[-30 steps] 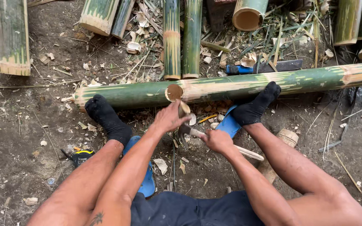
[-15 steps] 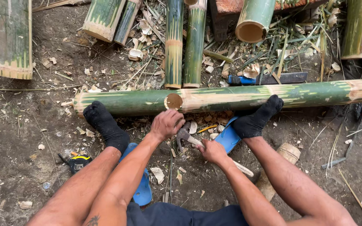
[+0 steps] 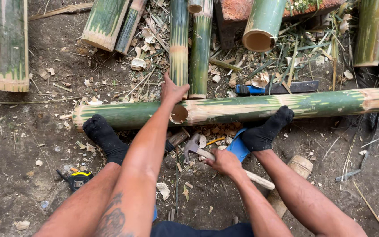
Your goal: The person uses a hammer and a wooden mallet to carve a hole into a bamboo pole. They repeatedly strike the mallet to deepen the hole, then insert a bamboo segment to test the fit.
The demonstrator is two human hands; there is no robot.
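Observation:
A long green bamboo pole (image 3: 251,107) lies across the dirt, with a round hole (image 3: 179,114) cut in its near side. Both my feet, in black socks, press against it. My left hand (image 3: 172,91) reaches over the top of the pole just above the hole, fingers apart and holding nothing, close to the cut ends of two upright bamboo lengths (image 3: 189,52). My right hand (image 3: 224,161) grips the wooden handle of a hammer (image 3: 194,145), held low in front of the pole. A short wooden-handled tool (image 3: 177,138) lies on the ground below the hole.
Cut bamboo sections (image 3: 5,44) and leaf scraps crowd the far side. A blue-handled blade (image 3: 277,88) lies just behind the pole. A yellow-black tape measure (image 3: 79,177) sits by my left leg, a short wooden cylinder (image 3: 301,165) by my right, and a blue sandal (image 3: 237,148) under my right foot.
My left hand has left the spot in front of the hole and stretched forward over the pole. The right hand with the hammer has stayed low.

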